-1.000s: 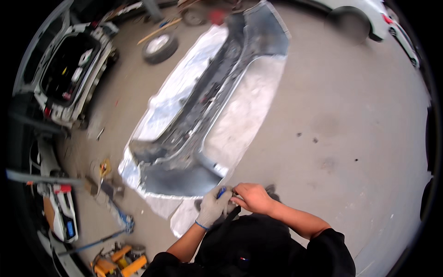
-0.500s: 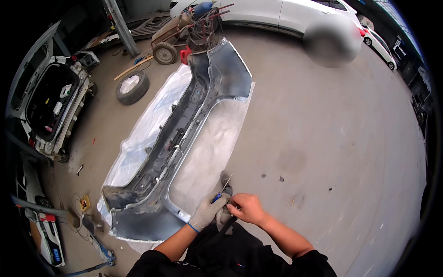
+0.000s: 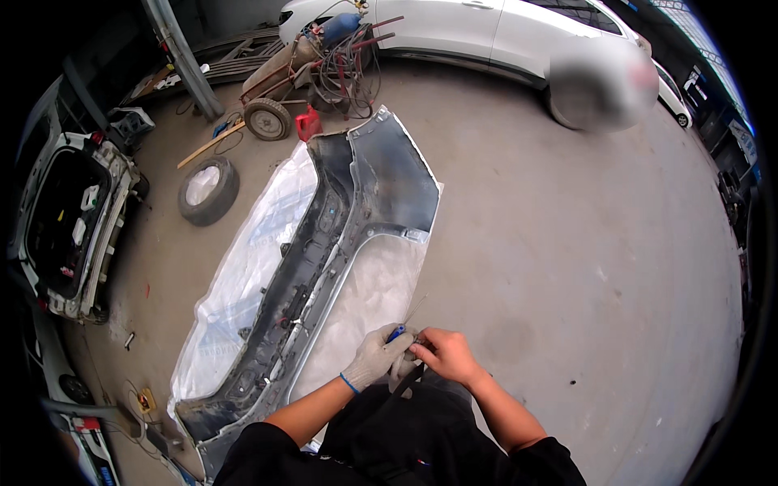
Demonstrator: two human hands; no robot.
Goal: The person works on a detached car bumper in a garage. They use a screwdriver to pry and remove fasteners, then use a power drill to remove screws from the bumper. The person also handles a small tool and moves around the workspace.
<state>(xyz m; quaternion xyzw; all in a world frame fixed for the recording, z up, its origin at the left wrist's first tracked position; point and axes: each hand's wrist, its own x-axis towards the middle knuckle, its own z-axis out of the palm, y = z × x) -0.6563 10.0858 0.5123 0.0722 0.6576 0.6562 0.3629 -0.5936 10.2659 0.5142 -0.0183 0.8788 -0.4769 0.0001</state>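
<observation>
My left hand (image 3: 379,356), in a pale work glove, grips a small blue-handled tool (image 3: 395,333) in front of my chest. My right hand (image 3: 444,355) is bare and pinches at the same tool, fingertips touching the glove. A dark strap or cable hangs from between the two hands. Just ahead and to the left lies a dark grey car bumper (image 3: 340,243), inner side up, on a clear plastic sheet (image 3: 251,267) spread over the concrete floor.
A loose tyre (image 3: 208,190) lies left of the bumper. A wheeled cart with hoses (image 3: 312,61) and a red can (image 3: 308,125) stand at the back. A white car (image 3: 486,36) is parked beyond. An open car boot (image 3: 69,219) is at far left.
The view has tilted upward, so the bumper and hands sit lower and the white car and cart have come into sight. Both hands stay together on the small tool.
</observation>
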